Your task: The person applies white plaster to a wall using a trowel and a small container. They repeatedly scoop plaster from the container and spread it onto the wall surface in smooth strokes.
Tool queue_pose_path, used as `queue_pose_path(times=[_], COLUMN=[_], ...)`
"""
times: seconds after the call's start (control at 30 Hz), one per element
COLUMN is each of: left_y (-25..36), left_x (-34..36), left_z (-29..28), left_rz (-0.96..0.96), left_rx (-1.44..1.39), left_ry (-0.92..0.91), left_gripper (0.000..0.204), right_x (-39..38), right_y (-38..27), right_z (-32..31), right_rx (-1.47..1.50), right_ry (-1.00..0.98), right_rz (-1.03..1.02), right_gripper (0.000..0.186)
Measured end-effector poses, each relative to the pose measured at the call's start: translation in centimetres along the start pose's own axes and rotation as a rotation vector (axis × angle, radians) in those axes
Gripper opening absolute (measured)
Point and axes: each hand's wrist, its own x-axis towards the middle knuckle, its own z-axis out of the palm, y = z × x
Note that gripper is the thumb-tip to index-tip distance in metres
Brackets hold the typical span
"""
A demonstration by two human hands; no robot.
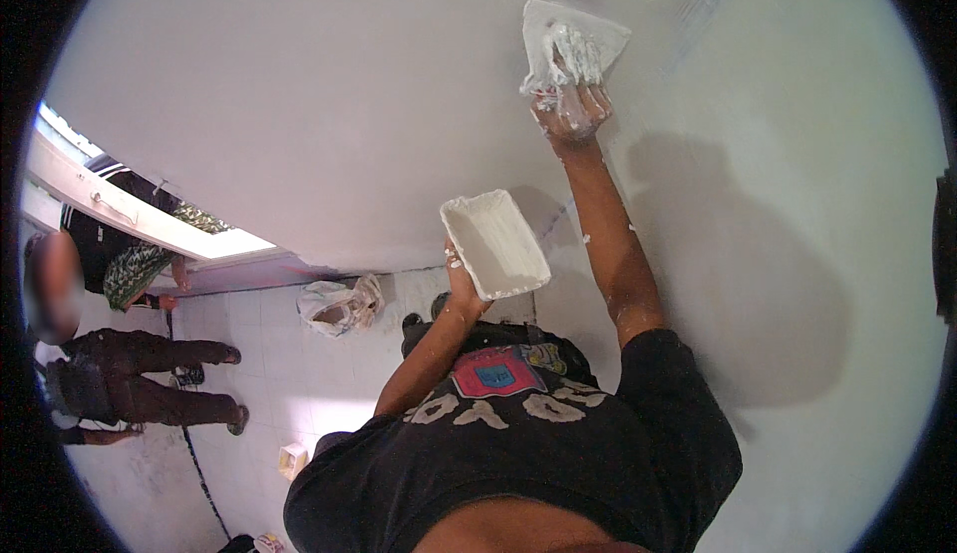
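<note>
My right hand [575,116] reaches far up with its fingers bent over a flat white putty scraper [590,24]. The scraper's broad blade lies against the wall, and thick white putty coats its face and my fingers. Lower down, in front of my chest, my left hand [463,279] grips a white rectangular tub [513,239] from its left side and underneath. The tub's open top faces up, and whitish paste smears its inner walls and rim. Some of the left fingers are hidden behind the tub. White splashes dot both hands and the right forearm.
The pale wall [379,84] fills the upper view and bears my shadow. A white plastic bag [339,304] lies on the tiled floor at its foot. A small box-shaped container [292,460] stands lower left. Two people [150,368] are at far left, near a white-framed opening [150,216].
</note>
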Motion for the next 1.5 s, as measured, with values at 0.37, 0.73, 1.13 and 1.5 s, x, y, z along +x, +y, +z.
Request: queue_pose_path(times=[0.37,0.73,1.13,1.5], left_y=[0.5,0.8,-0.3,-0.6], left_x=[0.5,0.3,-0.5,-0.6], left_z=[0.4,1.0,0.1,-0.7], left_rz=[-0.041,-0.071,0.014,0.092], left_rx=[0.104,0.018,0.027,0.018], left_ry=[-0.018,0.007,0.082,0.079], left_gripper=[0.055,0.056,0.054,0.053], right_x=[-0.9,-4.2,2.7,-7.6], right_y=[-0.2,-0.6,2.7,-0.7], right_z=[0.4,-2.0,-0.3,-4.1], right_rx=[-0.112,-0.154,-0.241,0.032], right_ry=[-0.074,-0.208,-0.009,-0.248], right_rz=[0.011,-0.1,-0.147,0.133], right_gripper=[0.036,0.03,0.026,0.039])
